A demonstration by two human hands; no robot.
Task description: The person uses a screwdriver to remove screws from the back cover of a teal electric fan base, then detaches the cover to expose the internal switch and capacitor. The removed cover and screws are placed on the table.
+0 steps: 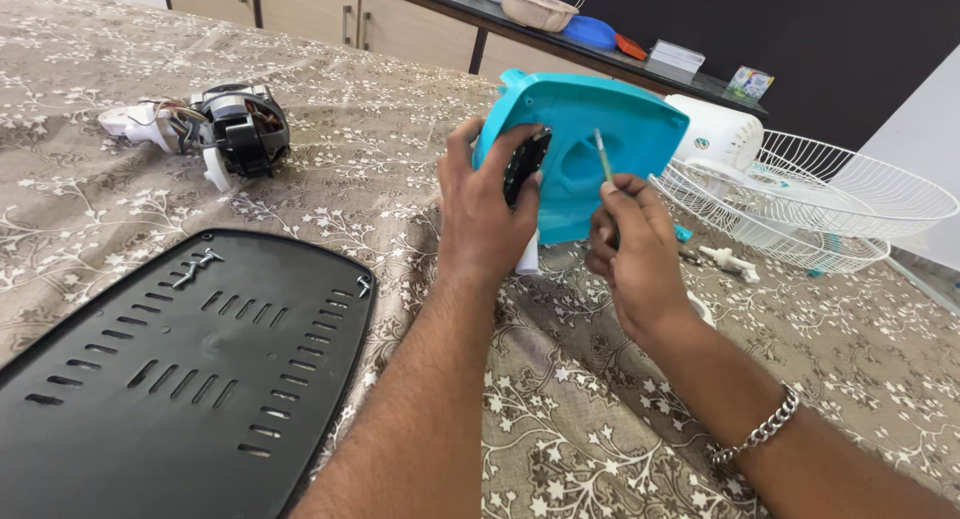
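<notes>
My left hand [487, 214] closes its grip on a tilted turquoise fan base [590, 149]; my right hand [632, 251] pinches a thin screwdriver [603, 159] against it.

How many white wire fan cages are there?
2. Both white wire cages lie stacked at the right on the patterned cloth, beside the turquoise fan base; the upper rests in the lower.

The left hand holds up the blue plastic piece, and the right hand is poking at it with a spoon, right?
Not a spoon. In the head view the right hand holds a thin screwdriver against the blue plastic piece. The left hand does hold that piece up.
</notes>
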